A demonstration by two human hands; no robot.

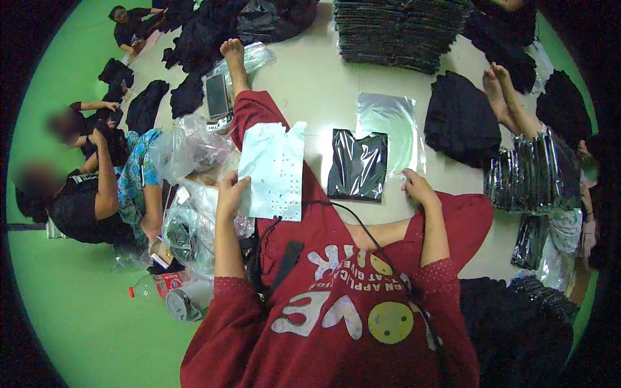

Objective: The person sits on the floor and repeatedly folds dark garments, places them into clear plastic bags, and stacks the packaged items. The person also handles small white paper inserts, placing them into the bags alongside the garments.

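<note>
Pale floor tiles [323,84] are spreading under a person in a red shirt who is sitting with legs stretched out, seen from above. Stacks of bagged black garments [401,29] are lying at the far side, loose black clothes [462,119] are piled to the right, and more shiny packed bundles [533,174] are leaning beside another person's bare feet [501,90]. To the left, crumpled clear plastic bags [187,149] are heaped near the knee, and other people are sitting on the floor beyond them, working among dark clothes.

The left hand [229,194] is gripping the lower left corner of a white sheet of sticker labels [275,171], fingers closed on its edge. The sheet is standing almost upright over the left thigh, its long axis running away from the person, toward the outstretched foot.

The right hand [417,187] is resting on the floor with fingers loosely curled, touching the near edge of an empty clear plastic bag [391,126]. A black garment sealed in a glossy bag [357,165] is lying flat between the legs, just left of that hand, its long axis pointing away from the person. A black cable [352,220] is crossing the lap in front.
</note>
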